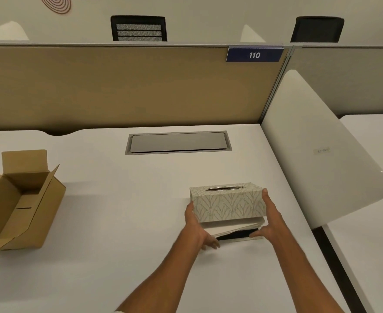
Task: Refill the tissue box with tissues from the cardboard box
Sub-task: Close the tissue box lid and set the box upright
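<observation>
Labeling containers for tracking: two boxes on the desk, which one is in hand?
The patterned tissue box, near the desk's right side, gripped by the left hand and right hand at its ends. The brown cardboard box sits open and untouched at far left.

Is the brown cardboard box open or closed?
Open. The cardboard box has its flaps standing up and folded outward, so its bare brown inside shows. No tissues show in the visible part.

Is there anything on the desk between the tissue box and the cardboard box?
Nothing visible. The hands hold the tissue box at right; the open cardboard box sits at left, with only bare desk between them.
</observation>
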Demonstrator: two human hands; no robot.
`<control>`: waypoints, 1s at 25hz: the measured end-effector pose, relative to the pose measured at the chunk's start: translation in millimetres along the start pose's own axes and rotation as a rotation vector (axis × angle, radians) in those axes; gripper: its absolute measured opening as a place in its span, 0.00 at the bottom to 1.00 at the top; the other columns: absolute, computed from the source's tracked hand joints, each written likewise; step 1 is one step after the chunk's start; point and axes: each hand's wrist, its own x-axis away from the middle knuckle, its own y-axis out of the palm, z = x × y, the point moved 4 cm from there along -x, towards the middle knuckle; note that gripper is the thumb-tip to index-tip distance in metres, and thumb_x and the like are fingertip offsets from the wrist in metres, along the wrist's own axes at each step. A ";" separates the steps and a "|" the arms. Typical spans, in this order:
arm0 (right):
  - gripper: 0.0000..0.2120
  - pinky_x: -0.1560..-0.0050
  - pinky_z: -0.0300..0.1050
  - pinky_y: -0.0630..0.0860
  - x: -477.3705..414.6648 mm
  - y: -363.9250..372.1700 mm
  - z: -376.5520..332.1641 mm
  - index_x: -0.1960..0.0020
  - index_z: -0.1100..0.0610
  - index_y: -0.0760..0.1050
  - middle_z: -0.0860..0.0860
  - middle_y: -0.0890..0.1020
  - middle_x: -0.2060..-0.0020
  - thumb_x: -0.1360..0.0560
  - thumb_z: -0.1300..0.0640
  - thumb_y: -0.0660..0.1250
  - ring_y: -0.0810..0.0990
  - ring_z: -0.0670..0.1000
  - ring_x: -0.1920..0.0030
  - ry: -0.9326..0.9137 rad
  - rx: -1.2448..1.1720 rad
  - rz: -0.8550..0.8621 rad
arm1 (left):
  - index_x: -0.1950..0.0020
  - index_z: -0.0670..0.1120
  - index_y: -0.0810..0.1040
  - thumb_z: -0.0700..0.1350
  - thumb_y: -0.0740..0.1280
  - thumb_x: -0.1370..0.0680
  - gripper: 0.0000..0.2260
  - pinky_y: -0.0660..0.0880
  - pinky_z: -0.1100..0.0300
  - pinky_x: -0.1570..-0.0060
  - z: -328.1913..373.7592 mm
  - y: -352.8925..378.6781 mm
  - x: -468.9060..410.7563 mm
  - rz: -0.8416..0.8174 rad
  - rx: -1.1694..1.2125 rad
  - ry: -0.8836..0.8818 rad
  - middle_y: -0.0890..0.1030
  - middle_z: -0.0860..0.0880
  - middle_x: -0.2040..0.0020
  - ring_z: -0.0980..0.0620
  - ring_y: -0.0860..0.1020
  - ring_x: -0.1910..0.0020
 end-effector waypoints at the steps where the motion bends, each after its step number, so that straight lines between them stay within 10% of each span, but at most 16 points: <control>1: 0.51 0.41 0.82 0.64 0.4 0.9 -0.5 0.24 0.54 0.59 0.59 0.65 0.26 0.37 0.27 0.67 0.62 0.69 0.27 0.006 -0.004 0.002 | 0.24 0.44 0.58 0.63 0.70 0.32 0.43 0.54 0.34 0.27 2.3 1.0 -1.2 -0.014 -0.006 0.031 0.52 0.39 0.23 0.34 0.48 0.23; 6: 0.52 0.40 0.82 0.63 -2.0 6.5 -0.3 0.23 0.53 0.55 0.59 0.64 0.26 0.37 0.28 0.68 0.63 0.69 0.28 0.057 -0.062 0.035 | 0.51 0.39 0.73 0.54 0.65 0.25 0.17 0.71 0.43 0.39 12.5 5.6 3.8 -0.039 -0.070 0.141 0.75 0.41 0.52 0.40 0.72 0.49; 12: 0.45 0.36 0.77 0.63 -12.9 4.6 13.5 0.25 0.55 0.59 0.60 0.68 0.29 0.34 0.37 0.72 0.67 0.65 0.29 0.126 -0.134 0.033 | 0.51 0.39 0.76 0.48 0.60 0.22 0.13 0.78 0.42 0.45 12.7 0.7 -0.9 -0.038 -0.079 0.174 0.79 0.40 0.50 0.40 0.80 0.49; 16: 0.34 0.38 0.66 0.70 -17.4 -4.9 25.4 0.29 0.54 0.69 0.60 0.74 0.33 0.32 0.44 0.71 0.73 0.62 0.34 0.110 -0.129 -0.035 | 0.57 0.39 0.75 0.46 0.57 0.21 0.13 0.79 0.51 0.69 11.6 -6.8 -9.0 -0.014 -0.131 0.222 0.77 0.41 0.60 0.42 0.76 0.63; 21: 0.24 0.53 0.50 0.77 -14.9 -21.9 34.7 0.38 0.60 0.72 0.55 0.78 0.52 0.31 0.51 0.70 0.78 0.55 0.52 0.023 -0.081 0.093 | 0.40 0.38 0.75 0.46 0.53 0.20 0.18 0.76 0.49 0.42 9.8 -18.6 -34.5 0.088 -0.336 0.381 0.78 0.41 0.43 0.41 0.77 0.45; 25: 0.23 0.42 0.53 0.69 -18.4 -33.0 48.2 0.40 0.60 0.70 0.55 0.73 0.45 0.30 0.49 0.69 0.71 0.56 0.45 -0.002 0.056 0.184 | 0.28 0.40 0.67 0.49 0.50 0.19 0.23 0.66 0.45 0.29 9.4 -37.0 -54.1 0.243 -0.669 0.474 0.70 0.41 0.30 0.41 0.69 0.32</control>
